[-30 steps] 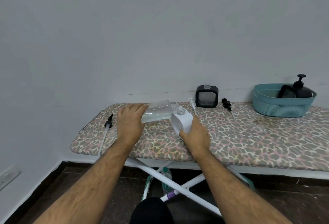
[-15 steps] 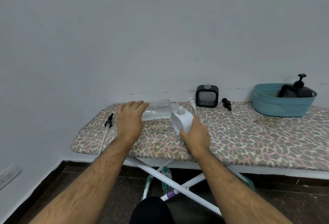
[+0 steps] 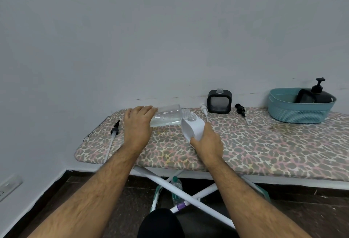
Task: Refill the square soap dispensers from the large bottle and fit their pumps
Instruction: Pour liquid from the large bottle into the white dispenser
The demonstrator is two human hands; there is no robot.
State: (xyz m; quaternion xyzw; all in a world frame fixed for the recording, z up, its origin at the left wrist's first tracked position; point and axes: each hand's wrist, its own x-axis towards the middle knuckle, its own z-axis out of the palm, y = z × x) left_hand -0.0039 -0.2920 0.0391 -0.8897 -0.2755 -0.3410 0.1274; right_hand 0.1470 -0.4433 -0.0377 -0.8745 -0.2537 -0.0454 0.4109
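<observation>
nothing has moved: left hand (image 3: 137, 127) grips tipped bottle (image 3: 167, 117), right hand (image 3: 206, 142) white dispenser (image 3: 192, 127).

Plain grey-white wall (image 3: 170, 30). Dark wood-look floor (image 3: 302, 209). Ironing board (image 3: 264, 149), leopard-print cover, white crossed legs (image 3: 188, 194). Wall socket (image 3: 8, 185) low left.

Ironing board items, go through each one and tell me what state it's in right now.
Large bottle: uncapped, tipped sideways, gripped by left hand.
White dispenser: open neck, tilted, held by right hand.
Black dispenser: upright, no pump.
White pump: lying loose.
Black pump: lying loose.
Long-tube pump: lying loose.
Basket: holds a black pump bottle.
</observation>
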